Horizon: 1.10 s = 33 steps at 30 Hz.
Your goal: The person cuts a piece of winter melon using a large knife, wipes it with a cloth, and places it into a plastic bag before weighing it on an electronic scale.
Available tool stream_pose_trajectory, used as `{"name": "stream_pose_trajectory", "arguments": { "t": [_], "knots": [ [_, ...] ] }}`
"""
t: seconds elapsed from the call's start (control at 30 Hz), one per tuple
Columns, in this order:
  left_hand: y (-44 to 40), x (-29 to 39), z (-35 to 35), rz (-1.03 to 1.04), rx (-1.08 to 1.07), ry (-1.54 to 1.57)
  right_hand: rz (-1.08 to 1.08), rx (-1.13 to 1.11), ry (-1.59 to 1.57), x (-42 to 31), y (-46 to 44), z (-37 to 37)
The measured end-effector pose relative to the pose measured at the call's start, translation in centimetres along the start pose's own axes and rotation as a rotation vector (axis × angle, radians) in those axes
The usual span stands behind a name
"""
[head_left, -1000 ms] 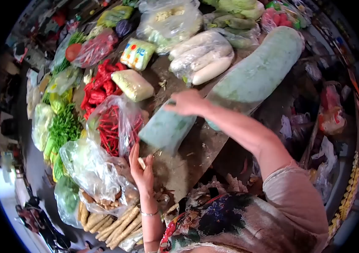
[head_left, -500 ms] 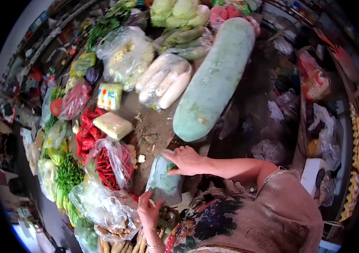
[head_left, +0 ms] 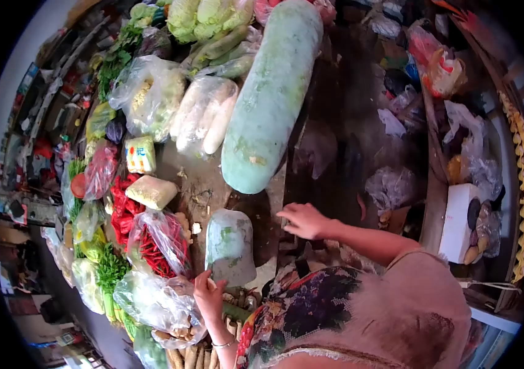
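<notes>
Hanging over the near edge of the desk [head_left: 205,184], right hand [head_left: 306,221] is loosely curled and released, apart from the short gourd piece [head_left: 230,243] to its left. Left hand [head_left: 208,296] is at that piece's near left corner, fingertips at or just beside the rind; a pale speck shows between thumb and fingers, too small to tell whether something is pinched there. Piece lies flat on the desk, ahead of left hand, separate from the long gourd [head_left: 272,98] beyond. Judged from this: setting down looks done, weight on the desk and right hand free; left hand is not yet clear of it. Piece is unwrapped; any further handling cannot be read here. Farther out: bagged red chillies [head_left: 158,246] ahead and left of left hand, a filmy plastic bag [head_left: 157,301] just left, pale roots [head_left: 191,358] behind it; bagged white radishes [head_left: 205,117] well ahead; a white box [head_left: 460,222] well to the right of right hand.
</notes>
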<state>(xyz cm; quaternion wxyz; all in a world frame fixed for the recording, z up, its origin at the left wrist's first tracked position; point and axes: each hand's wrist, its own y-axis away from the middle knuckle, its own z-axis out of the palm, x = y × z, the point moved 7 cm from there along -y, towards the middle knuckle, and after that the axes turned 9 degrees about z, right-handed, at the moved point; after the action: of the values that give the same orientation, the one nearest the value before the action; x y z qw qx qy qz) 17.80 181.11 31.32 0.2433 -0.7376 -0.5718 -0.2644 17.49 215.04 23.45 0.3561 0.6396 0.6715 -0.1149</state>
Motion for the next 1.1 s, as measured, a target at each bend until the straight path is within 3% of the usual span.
{"name": "stream_pose_trajectory", "arguments": {
  "t": [0.1,0.17,0.3,0.33,0.37,0.43,0.5,0.53,0.63,0.67,0.73,0.93,1.03,1.07,1.1],
  "knots": [
    [-0.1,1.1,-0.2,0.063,0.019,-0.04,0.028,0.051,-0.035,4.3,1.9,-0.7],
    [0.0,0.2,0.2,0.0,0.039,-0.03,0.155,-0.102,0.005,7.4,1.4,0.1],
    [0.2,-1.1,0.6,-0.213,0.008,-0.119,0.096,-0.097,0.057,9.8,0.0,-0.1],
    [0.0,-0.5,0.5,-0.136,0.039,-0.124,0.065,-0.115,0.037,10.6,-0.3,-0.6],
    [0.4,-3.7,1.1,-0.232,0.026,-0.093,0.035,-0.14,0.012,11.3,-0.5,-0.9],
    [-0.1,-2.1,1.0,-0.217,0.016,-0.163,0.019,-0.203,-0.025,14.1,-0.8,-1.8],
    [-0.9,0.9,1.2,-0.187,-0.041,-0.291,0.086,-0.224,-0.022,17.7,-0.6,-3.4],
    [-1.1,0.1,1.4,-0.262,-0.016,-0.256,0.098,-0.226,-0.011,19.7,-0.3,-4.3],
    [-1.1,-0.9,1.3,-0.234,-0.039,-0.346,0.202,-0.293,0.06,27.8,-0.5,-4.4],
    [-0.8,-2.9,1.3,-0.325,-0.146,-0.437,0.256,-0.313,0.001,28.0,0.8,-7.0],
    [-1.0,-6.6,1.3,-0.265,-0.258,-0.405,0.37,-0.302,0.072,30.6,2.1,-8.6],
    [-4.5,-5.6,3.0,-0.17,-0.304,-0.532,0.595,-0.176,-0.18,36.4,5.3,-10.2],
    [-6.1,-5.0,3.8,-0.155,-0.309,-0.571,0.612,-0.215,-0.26,41.9,6.3,-4.7],
    [-6.2,-5.1,4.0,-0.147,-0.31,-0.585,0.588,-0.074,-0.374,42.8,7.7,-4.4],
    [-6.9,-3.9,4.4,-0.136,-0.32,-0.594,0.595,-0.072,-0.386,44.0,8.7,-3.5]
  ]
}}
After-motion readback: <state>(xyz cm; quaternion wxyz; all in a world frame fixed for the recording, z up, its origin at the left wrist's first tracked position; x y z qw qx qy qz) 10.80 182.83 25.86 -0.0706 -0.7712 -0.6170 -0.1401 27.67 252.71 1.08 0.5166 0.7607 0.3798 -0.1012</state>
